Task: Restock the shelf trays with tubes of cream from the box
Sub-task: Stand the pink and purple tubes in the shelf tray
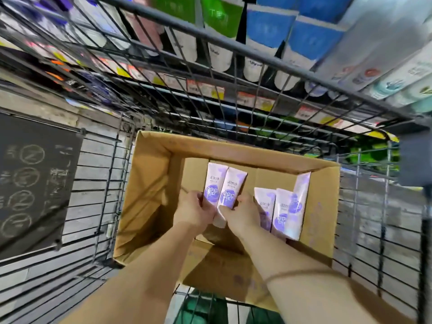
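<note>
An open cardboard box (149, 188) sits inside a wire cart. Both my hands reach into it. My left hand (194, 211) grips the left of two white-and-purple cream tubes (214, 183), and my right hand (240, 215) grips the tube beside it (233, 188). The two tubes are held side by side, caps toward me. Three more tubes (288, 206) stand against the box's right wall. Shelf trays (233, 54) full of other tubes fill the top of the view beyond the cart.
The wire cart's front rim (233, 40) crosses between me and the shelves. A dark sign (35, 181) hangs on the cart's left side. Price labels (215, 90) line the shelf edges. A green item (201, 309) lies under the box flap.
</note>
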A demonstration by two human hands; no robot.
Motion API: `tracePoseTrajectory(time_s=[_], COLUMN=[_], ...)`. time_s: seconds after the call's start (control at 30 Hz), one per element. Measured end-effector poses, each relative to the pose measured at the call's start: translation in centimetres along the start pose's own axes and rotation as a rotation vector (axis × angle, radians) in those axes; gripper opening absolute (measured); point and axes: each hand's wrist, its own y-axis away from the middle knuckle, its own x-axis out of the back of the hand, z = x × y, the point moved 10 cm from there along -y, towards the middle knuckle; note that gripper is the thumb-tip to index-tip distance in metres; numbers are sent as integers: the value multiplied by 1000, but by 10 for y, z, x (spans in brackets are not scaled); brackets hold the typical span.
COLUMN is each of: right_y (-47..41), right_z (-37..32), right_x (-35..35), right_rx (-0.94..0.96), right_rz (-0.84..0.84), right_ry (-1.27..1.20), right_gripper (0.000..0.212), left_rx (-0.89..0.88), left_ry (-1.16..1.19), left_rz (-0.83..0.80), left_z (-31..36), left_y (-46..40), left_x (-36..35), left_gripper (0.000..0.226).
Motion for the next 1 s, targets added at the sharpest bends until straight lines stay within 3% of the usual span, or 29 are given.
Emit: tracePoseTrajectory(time_s=[0.23, 0.43, 0.5, 0.6, 0.73, 0.83, 1.0], right_y=[13, 76, 102, 145, 194, 220, 256], right_z=[1, -33, -52, -73, -85, -78, -29], right_x=[12, 78, 107, 152, 216, 272, 389], right_rx=[-17, 41, 126, 223, 324, 391, 513], right_rz=[-144, -190, -180, -155, -125, -89, 32], right_ry=[-56, -218, -232, -297, -414, -480, -535], right_gripper=[35, 47, 38, 32, 20, 30, 29], left_rx=[5, -117, -182, -326, -447, -569, -724], left_ry=[118, 160, 168, 142, 177, 177, 185], left_rz=[-201, -221, -214, -197, -173, -158, -129], left_z=[3, 51, 75, 118, 170, 214, 300], left_y=[17, 89, 117, 165, 225, 266, 356], left_x=[-7, 45, 68, 97, 120, 122, 79], left_gripper=[21, 44, 42, 20, 23, 40, 23])
